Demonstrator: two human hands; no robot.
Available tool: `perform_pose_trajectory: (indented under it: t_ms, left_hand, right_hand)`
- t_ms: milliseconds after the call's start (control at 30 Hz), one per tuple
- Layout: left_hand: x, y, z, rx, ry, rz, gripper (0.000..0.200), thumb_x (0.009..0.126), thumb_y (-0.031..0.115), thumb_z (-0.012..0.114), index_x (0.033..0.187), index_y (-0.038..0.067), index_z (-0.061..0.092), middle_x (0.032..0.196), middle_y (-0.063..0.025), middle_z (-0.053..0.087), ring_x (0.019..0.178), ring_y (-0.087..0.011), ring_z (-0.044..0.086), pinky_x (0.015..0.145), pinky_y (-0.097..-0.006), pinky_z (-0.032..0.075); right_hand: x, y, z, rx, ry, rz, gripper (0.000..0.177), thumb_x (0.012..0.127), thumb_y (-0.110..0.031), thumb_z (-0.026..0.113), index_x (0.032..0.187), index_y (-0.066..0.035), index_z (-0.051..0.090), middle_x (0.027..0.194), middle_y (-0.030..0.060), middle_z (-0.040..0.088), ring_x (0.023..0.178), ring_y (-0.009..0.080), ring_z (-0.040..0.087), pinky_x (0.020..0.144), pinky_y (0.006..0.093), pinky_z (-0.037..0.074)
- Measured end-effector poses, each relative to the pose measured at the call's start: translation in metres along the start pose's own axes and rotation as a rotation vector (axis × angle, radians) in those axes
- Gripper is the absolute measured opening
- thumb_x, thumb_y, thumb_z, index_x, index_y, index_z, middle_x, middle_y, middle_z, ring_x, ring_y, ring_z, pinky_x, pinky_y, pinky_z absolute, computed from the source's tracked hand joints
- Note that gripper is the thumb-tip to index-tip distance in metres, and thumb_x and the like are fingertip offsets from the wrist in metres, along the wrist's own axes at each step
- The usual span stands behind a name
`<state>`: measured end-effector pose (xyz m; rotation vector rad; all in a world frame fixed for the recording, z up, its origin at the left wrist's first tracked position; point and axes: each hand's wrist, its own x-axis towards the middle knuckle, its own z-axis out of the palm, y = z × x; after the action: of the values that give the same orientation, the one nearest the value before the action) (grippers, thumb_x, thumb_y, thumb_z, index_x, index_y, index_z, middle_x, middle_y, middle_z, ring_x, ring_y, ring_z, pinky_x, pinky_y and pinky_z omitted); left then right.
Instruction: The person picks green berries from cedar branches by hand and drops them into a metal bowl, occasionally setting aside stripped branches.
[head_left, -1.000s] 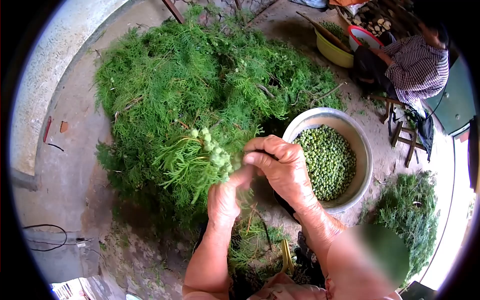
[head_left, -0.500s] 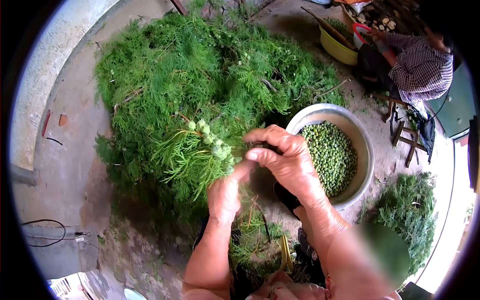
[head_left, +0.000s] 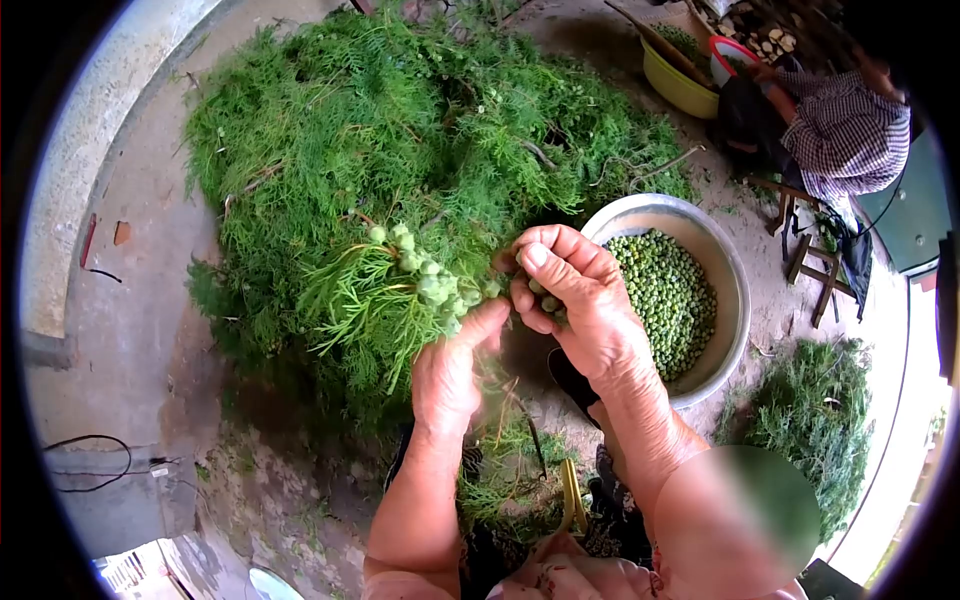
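My left hand [head_left: 450,375] is closed around a leafy conifer sprig [head_left: 355,300] with a cluster of pale green cones [head_left: 432,285] along its stem. Close beside it, my right hand [head_left: 575,285] is curled with several small green cones [head_left: 545,298] in its palm. Its thumb and forefinger are near the end of the cluster. Just behind my right hand stands a round metal basin [head_left: 735,345], partly filled with loose green cones [head_left: 665,310]. A large heap of cut conifer branches [head_left: 400,130] spreads behind the sprig.
A smaller branch pile [head_left: 815,430] lies at the right. At the upper right, a person [head_left: 845,130] in a checked shirt sits by a yellow tub [head_left: 680,90] and a red-rimmed bowl [head_left: 735,50]. A wooden stool [head_left: 815,275] and yellow-handled tool [head_left: 572,495] are also visible.
My right hand has turned so its thumb lies higher, and cones now show in its palm. My left hand and the sprig have barely shifted.
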<state>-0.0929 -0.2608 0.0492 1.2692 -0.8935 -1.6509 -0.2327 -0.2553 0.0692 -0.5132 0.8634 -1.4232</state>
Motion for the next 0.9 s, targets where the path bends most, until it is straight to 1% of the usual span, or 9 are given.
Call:
perform_pose_trajectory:
  t_ms: [133, 167, 267, 333, 367, 533, 667, 700, 900]
  left_hand:
    - [0.007, -0.001, -0.005, -0.072, 0.023, 0.039, 0.031, 0.069, 0.021, 0.076, 0.09, 0.006, 0.059, 0.078, 0.0013, 0.056, 0.069, -0.0095, 0.048, 0.062, -0.0231, 0.037]
    - [0.007, 0.0, -0.005, -0.066, 0.029, 0.048, 0.031, 0.069, 0.021, 0.076, 0.091, 0.006, 0.059, 0.079, 0.0012, 0.056, 0.07, -0.0095, 0.049, 0.062, -0.023, 0.038]
    - [-0.002, 0.005, -0.002, 0.031, 0.084, -0.071, 0.038, 0.073, 0.031, 0.072, 0.097, 0.004, 0.06, 0.086, -0.0014, 0.057, 0.076, -0.0119, 0.049, 0.068, -0.0249, 0.039]
    - [-0.008, 0.009, 0.003, 0.129, 0.139, -0.176, 0.045, 0.074, 0.038, 0.069, 0.1, 0.003, 0.06, 0.088, -0.0028, 0.056, 0.079, -0.0131, 0.049, 0.071, -0.026, 0.039]
    - [-0.011, 0.013, 0.015, -0.043, 0.241, -0.074, 0.016, 0.067, 0.01, 0.071, 0.078, 0.003, 0.061, 0.067, -0.001, 0.054, 0.06, -0.0123, 0.046, 0.059, -0.0261, 0.035]
    - [-0.008, 0.006, 0.008, -0.048, 0.042, 0.06, 0.019, 0.07, 0.014, 0.071, 0.082, 0.004, 0.06, 0.067, 0.0009, 0.053, 0.06, -0.0106, 0.043, 0.057, -0.024, 0.032]
    - [-0.002, 0.0, 0.002, -0.019, -0.043, 0.107, 0.023, 0.072, 0.021, 0.073, 0.083, 0.006, 0.06, 0.067, 0.0021, 0.053, 0.06, -0.0094, 0.044, 0.057, -0.0239, 0.033]
    - [0.0, -0.001, 0.0, -0.004, -0.074, 0.103, 0.025, 0.072, 0.023, 0.073, 0.084, 0.007, 0.059, 0.069, 0.0026, 0.053, 0.061, -0.0092, 0.044, 0.059, -0.0242, 0.034]
    - [-0.001, 0.004, 0.003, 0.073, -0.169, 0.08, 0.028, 0.072, 0.031, 0.073, 0.081, 0.007, 0.062, 0.065, 0.0022, 0.053, 0.06, -0.0095, 0.045, 0.065, -0.0255, 0.034]
  right_hand:
    - [-0.005, -0.003, 0.0, -0.274, -0.014, -0.074, 0.011, 0.082, -0.008, 0.062, 0.093, -0.005, 0.064, 0.072, -0.0008, 0.057, 0.061, 0.0069, 0.051, 0.055, 0.02, 0.043]
    - [-0.005, -0.003, 0.0, -0.546, -0.013, -0.194, 0.018, 0.078, -0.004, 0.065, 0.095, -0.003, 0.065, 0.079, 0.0036, 0.059, 0.069, 0.0127, 0.056, 0.063, 0.0243, 0.047]
    - [0.001, 0.011, -0.001, -0.846, -0.059, -0.55, 0.018, 0.075, -0.001, 0.065, 0.093, -0.002, 0.066, 0.075, 0.0034, 0.058, 0.068, 0.0125, 0.054, 0.063, 0.0234, 0.044]
    - [-0.006, 0.006, 0.008, -0.876, -0.021, -0.438, 0.022, 0.072, 0.0, 0.066, 0.094, 0.0, 0.065, 0.075, 0.0058, 0.057, 0.074, 0.0161, 0.055, 0.07, 0.027, 0.044]
    - [-0.006, 0.007, 0.009, -0.89, -0.019, -0.433, 0.022, 0.072, 0.0, 0.066, 0.094, 0.0, 0.065, 0.075, 0.006, 0.057, 0.074, 0.016, 0.055, 0.069, 0.027, 0.044]
    - [-0.001, 0.011, 0.004, -0.869, -0.001, -0.493, 0.02, 0.073, -0.003, 0.067, 0.092, 0.001, 0.064, 0.081, 0.0133, 0.058, 0.07, 0.0227, 0.059, 0.064, 0.031, 0.048]
    - [-0.006, -0.005, -0.001, -0.289, 0.115, 0.023, 0.011, 0.081, -0.014, 0.064, 0.088, -0.005, 0.064, 0.071, 0.0034, 0.059, 0.056, 0.0089, 0.05, 0.051, 0.0222, 0.043]
    - [-0.003, -0.006, -0.008, -0.27, 0.179, -0.048, 0.013, 0.081, -0.017, 0.066, 0.088, -0.007, 0.065, 0.062, -0.0032, 0.056, 0.051, 0.0036, 0.047, 0.04, 0.0167, 0.031]
    - [0.004, -0.028, -0.077, -0.809, 0.532, -0.361, 0.02, 0.075, -0.011, 0.064, 0.094, -0.004, 0.066, 0.071, -0.0004, 0.061, 0.06, 0.0057, 0.051, 0.054, 0.0213, 0.038]
